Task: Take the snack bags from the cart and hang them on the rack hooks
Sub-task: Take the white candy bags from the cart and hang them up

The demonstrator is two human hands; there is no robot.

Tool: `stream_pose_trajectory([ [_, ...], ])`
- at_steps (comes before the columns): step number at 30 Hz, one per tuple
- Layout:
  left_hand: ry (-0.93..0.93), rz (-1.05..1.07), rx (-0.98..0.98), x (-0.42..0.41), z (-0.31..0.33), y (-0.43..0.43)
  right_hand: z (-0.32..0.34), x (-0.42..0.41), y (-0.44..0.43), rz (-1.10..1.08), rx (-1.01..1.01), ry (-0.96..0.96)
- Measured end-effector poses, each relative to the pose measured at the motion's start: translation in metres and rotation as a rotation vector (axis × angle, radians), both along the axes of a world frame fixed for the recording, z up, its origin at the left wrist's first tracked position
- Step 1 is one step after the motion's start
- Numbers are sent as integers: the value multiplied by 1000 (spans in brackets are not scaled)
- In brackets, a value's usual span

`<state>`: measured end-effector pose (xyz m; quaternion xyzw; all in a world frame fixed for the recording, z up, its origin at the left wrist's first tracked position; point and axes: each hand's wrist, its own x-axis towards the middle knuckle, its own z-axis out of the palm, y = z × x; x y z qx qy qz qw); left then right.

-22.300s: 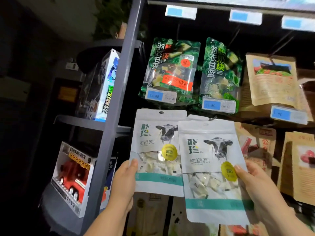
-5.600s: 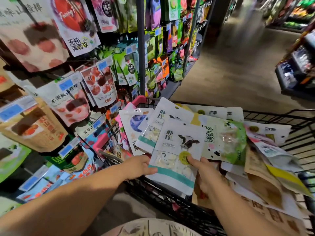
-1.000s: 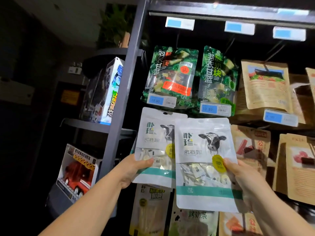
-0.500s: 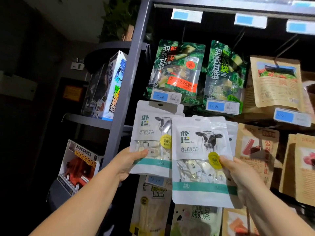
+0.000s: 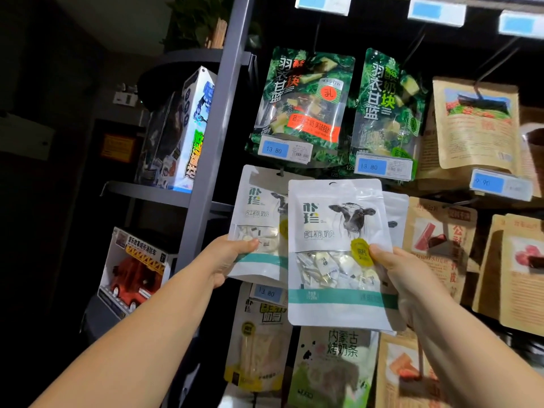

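White plastic snack bag [image 5: 332, 219] is seeming light, floppy, slippery; right hand [image 5: 403, 275] is pinching its side edge, left hand [image 5: 226, 257] is gripping the neighbour bag [image 5: 259, 201]

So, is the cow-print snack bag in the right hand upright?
Upright: the cow-print snack bag, held by the right hand, has its hang hole on top.

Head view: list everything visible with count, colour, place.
Front cow bag: one, white with teal band, centre.
Left cow bag: one, same colours, partly behind it.
Third cow bag: one, white, edge behind front bag.
Kale bags: two, green, row above.
Kraft bags: several, brown, right.
Lower bags: two, yellowish and green-white, bottom row.
Price tags: several, blue-white, on rack.
Toy boxes: two, multicoloured, left shelves.
Rack post: one, grey, left of bags.
Left hand: grips left cow bag.
Right hand: grips front cow bag.
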<state>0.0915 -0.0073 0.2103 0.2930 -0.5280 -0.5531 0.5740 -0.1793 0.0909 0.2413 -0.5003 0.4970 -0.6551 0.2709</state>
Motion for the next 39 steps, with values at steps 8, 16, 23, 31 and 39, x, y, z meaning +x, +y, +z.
stream_pose_trajectory([
  [8, -332, 380, -113, -9, -4, -31, 9, 19, -5, 30, 39, -13],
  [16, -84, 625, -391, -13, 14, 2, 20, 46, -17, 75, 18, -10],
  [23, -22, -9, -160, -15, 26, 28, 20, 73, -37, 99, 29, -23],
  [31, -21, -1, -286, -4, 21, 20, 12, 86, -51, 123, -10, -9],
  [39, -4, -33, -344, -9, 12, 8, 5, 81, -56, 152, -50, -24],
])
